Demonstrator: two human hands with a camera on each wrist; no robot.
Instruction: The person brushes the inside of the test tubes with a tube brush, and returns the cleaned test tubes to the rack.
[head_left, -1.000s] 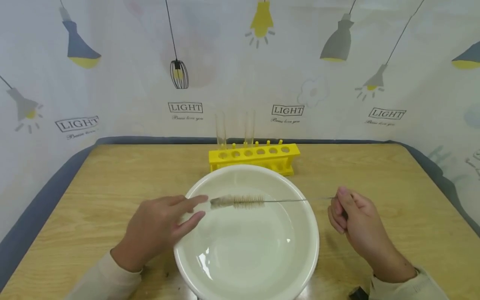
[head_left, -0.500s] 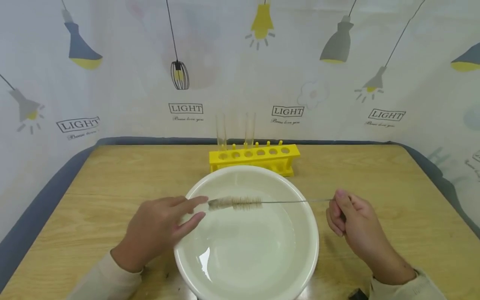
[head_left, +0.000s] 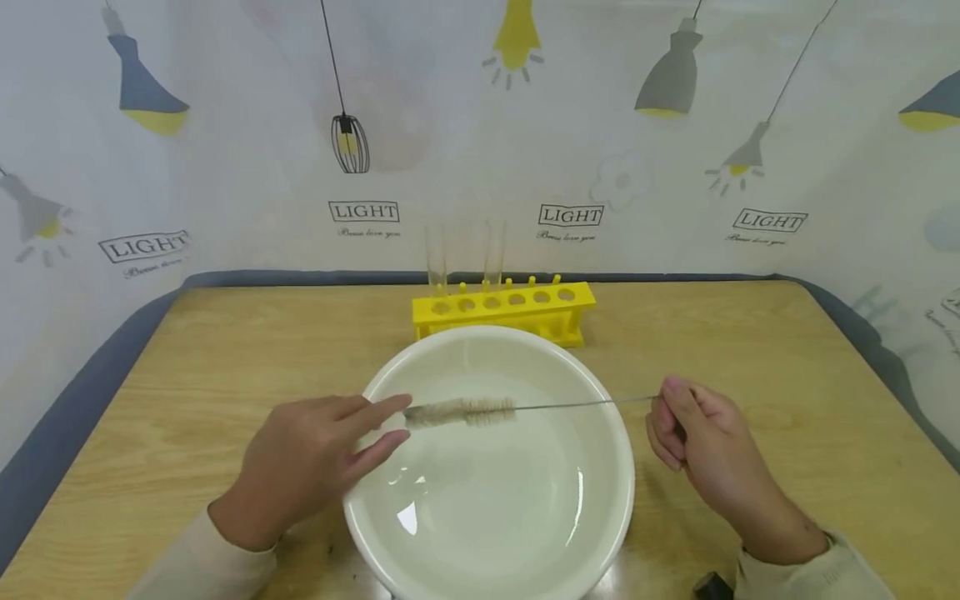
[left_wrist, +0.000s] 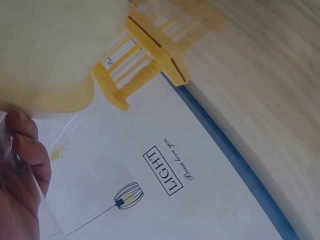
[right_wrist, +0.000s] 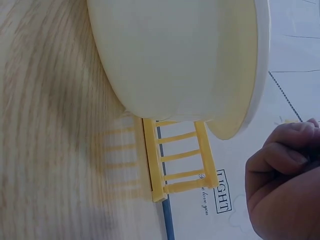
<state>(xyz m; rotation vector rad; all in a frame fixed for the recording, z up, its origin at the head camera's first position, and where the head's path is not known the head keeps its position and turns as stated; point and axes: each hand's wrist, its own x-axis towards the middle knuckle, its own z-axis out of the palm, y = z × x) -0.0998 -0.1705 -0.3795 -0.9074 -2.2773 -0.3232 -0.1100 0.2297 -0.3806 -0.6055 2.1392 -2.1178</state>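
Note:
Over the basin, my left hand (head_left: 307, 454) holds a clear glass test tube (head_left: 438, 413) lying roughly level, its thumb and fingers around it. The glass is hard to see in the head view; part of it shows along the palm in the left wrist view. A test tube brush (head_left: 491, 410) with pale bristles is partly inside the tube; the front bristles look pressed narrow, while the rear ones spread outside. My right hand (head_left: 708, 437) pinches the brush's thin wire handle right of the basin. In the right wrist view, its fingers (right_wrist: 277, 157) are curled.
A white basin (head_left: 626, 492) with water stands below both hands. Behind it is a yellow test tube rack (head_left: 502, 307), bearing two upright glass tubes (head_left: 492, 254). A small black object (head_left: 712, 587) lies by the right sleeve. A printed curtain (head_left: 262, 125) hangs behind the table (head_left: 247, 350).
My right hand has shifted slightly left, and the brush has slid a little deeper into the test tube. The left hand has stayed nearly still.

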